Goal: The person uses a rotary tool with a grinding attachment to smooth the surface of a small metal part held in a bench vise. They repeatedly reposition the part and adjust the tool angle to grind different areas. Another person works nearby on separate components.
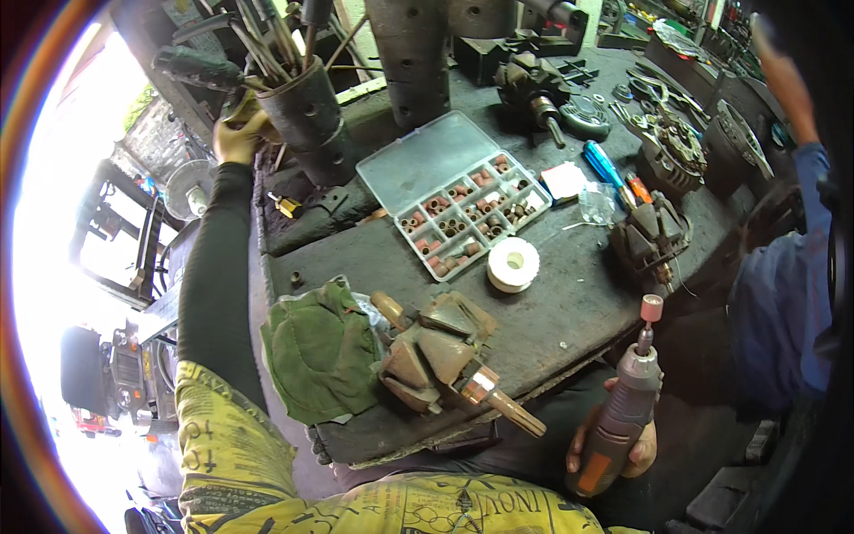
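Observation:
My right hand point(636, 454) grips a grey rotary tool point(614, 423) upright, with a small pinkish drum bit point(651, 308) on its tip. My left hand point(236, 142) reaches to the back left, its fingers closed on a dull yellowish thing I cannot make out, beside a dark metal cylinder point(311, 125) full of rods and tools. A rusty claw-pole rotor point(431, 356) with a shiny banded shaft lies at the bench's front edge, beside a green cloth point(316, 351). A white roll point(513, 264) and an open compartment box point(476, 214) of pink and brown bushings sit behind it.
The dark bench point(565, 329) carries a second rotor point(649, 236), blue-handled screwdrivers point(603, 167), alternator parts point(667, 151) and another rotor point(529, 89). A co-worker's blue sleeve point(783, 285) and raised hand point(783, 80) are at the right. A vehicle point(124, 374) stands beyond the left opening.

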A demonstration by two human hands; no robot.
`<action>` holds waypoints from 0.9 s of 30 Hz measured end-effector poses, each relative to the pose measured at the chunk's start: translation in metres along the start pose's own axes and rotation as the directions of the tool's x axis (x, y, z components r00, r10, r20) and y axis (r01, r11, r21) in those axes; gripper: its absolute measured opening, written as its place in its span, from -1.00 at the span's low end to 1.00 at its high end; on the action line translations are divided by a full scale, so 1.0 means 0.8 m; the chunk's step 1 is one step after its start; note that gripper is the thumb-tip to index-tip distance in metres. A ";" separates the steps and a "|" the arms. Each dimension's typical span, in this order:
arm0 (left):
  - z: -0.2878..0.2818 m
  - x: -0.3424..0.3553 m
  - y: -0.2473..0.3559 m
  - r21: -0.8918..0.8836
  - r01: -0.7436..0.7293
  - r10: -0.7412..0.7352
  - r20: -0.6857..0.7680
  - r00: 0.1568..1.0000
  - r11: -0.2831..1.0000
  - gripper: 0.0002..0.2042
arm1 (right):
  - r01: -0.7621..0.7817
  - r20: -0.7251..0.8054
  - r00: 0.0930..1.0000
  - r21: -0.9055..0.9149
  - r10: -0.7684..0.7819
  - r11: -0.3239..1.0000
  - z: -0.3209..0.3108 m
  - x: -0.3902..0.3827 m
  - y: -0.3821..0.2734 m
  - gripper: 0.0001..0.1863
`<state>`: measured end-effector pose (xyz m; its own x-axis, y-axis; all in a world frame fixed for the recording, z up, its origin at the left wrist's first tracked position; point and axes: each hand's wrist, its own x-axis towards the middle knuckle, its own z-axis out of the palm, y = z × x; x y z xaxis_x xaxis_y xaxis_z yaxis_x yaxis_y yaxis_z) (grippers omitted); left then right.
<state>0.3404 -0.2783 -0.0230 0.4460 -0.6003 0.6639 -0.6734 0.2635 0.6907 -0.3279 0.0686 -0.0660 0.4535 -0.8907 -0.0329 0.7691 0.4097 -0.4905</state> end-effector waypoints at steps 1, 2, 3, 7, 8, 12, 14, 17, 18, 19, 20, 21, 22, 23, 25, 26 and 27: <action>-0.014 -0.006 0.014 -0.031 0.035 -0.035 -0.001 0.999 0.999 -0.57 | -0.002 -0.009 1.000 -0.017 0.002 1.000 0.001 0.000 -0.001 0.09; -0.027 -0.020 0.026 -0.202 0.139 -0.141 0.006 0.990 0.969 -0.62 | -0.003 -0.008 1.000 -0.017 0.003 1.000 0.001 0.000 -0.001 0.09; -0.043 -0.028 0.039 -0.238 0.276 -0.296 -0.048 0.954 0.931 -0.67 | -0.004 -0.007 1.000 -0.016 0.004 1.000 0.002 0.000 -0.001 0.09; -0.123 -0.089 0.087 -0.507 0.362 -0.475 -0.109 0.873 0.782 -0.54 | 0.000 0.001 1.000 -0.056 0.000 0.998 0.003 0.000 -0.001 0.08; -0.144 -0.107 0.101 -0.473 0.383 -0.490 -0.122 0.863 0.794 -0.52 | -0.001 0.002 1.000 -0.059 0.001 0.998 0.003 0.000 -0.001 0.08; -0.187 -0.176 0.183 -0.360 0.254 -0.247 0.068 0.967 0.897 -0.46 | 0.013 0.027 1.000 -0.062 -0.011 0.998 -0.001 0.000 0.000 0.07; -0.173 -0.203 0.235 -0.380 0.064 0.006 0.181 0.984 0.923 -0.36 | 0.044 0.052 0.998 -0.074 -0.040 0.996 -0.005 0.001 0.002 0.06; -0.116 -0.214 0.322 -0.296 0.008 0.108 0.372 0.922 0.955 -0.23 | 0.071 0.118 0.991 -0.047 -0.065 0.996 -0.011 0.000 0.006 0.05; -0.086 -0.216 0.348 -0.324 -0.062 0.208 0.440 0.874 0.944 -0.20 | 0.067 0.131 0.989 -0.043 -0.061 0.997 -0.013 -0.002 0.007 0.04; -0.054 -0.218 0.374 -0.304 -0.187 0.316 0.459 0.830 0.934 -0.19 | 0.066 0.144 0.988 -0.039 -0.060 0.997 -0.014 -0.003 0.008 0.04; -0.022 -0.219 0.398 -0.300 -0.311 0.424 0.481 0.767 0.902 -0.17 | 0.076 0.155 0.986 -0.036 -0.070 0.996 -0.015 -0.005 0.009 0.03; 0.009 -0.223 0.420 -0.284 -0.394 0.486 0.518 0.704 0.874 -0.17 | 0.084 0.164 0.983 -0.030 -0.078 0.996 -0.016 -0.007 0.009 0.03; 0.038 -0.227 0.439 -0.279 -0.502 0.567 0.533 0.628 0.818 -0.16 | 0.096 0.176 0.980 -0.030 -0.089 0.995 -0.017 -0.008 0.009 0.02; 0.070 -0.235 0.454 -0.377 -0.347 0.511 0.564 0.649 0.858 -0.18 | 0.102 0.175 0.980 -0.032 -0.095 0.994 -0.017 -0.011 0.009 0.02; 0.131 -0.248 0.477 -0.519 -0.151 0.484 0.599 0.638 0.841 -0.23 | 0.096 0.187 0.978 -0.030 -0.089 0.995 -0.017 -0.015 0.006 0.03; 0.156 -0.248 0.483 -0.571 -0.073 0.490 0.624 0.609 0.818 -0.24 | 0.091 0.157 0.984 -0.042 -0.084 0.995 -0.017 -0.017 0.005 0.03; 0.179 -0.250 0.487 -0.527 -0.021 0.419 0.649 0.635 0.849 -0.24 | 0.083 0.154 0.985 -0.040 -0.076 0.996 -0.016 -0.019 0.003 0.03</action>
<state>-0.0956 -0.1634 0.0727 -0.3819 -0.7610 0.5244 -0.2706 0.6346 0.7239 -0.3384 0.0806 -0.0781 0.4580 -0.8780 0.1388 0.7854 0.3266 -0.5258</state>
